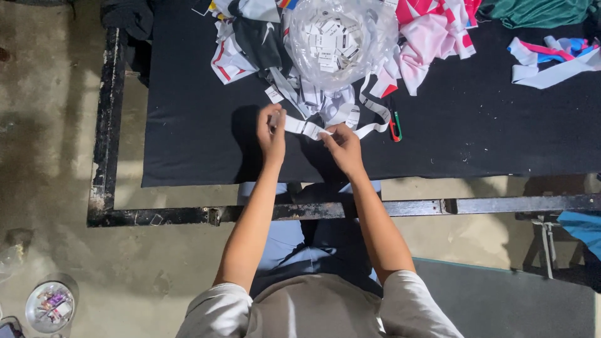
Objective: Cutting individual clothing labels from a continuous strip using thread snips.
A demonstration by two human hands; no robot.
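Both hands pinch one white strip: left hand at one end, right hand at the other, over the black surface. It could snag the loose strips (a tangle) below the bag and drag them along.

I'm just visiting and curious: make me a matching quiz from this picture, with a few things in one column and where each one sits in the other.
Things:
1. white strip
2. clear plastic bag of tags
3. red and green tool
4. round tray of bits

Places:
A. on the concrete floor, lower left
B. held between the left hand and right hand
C. at the far edge of the black table, in the middle
D. lying on the table just right of the hands

Pairs: 1-B, 2-C, 3-D, 4-A
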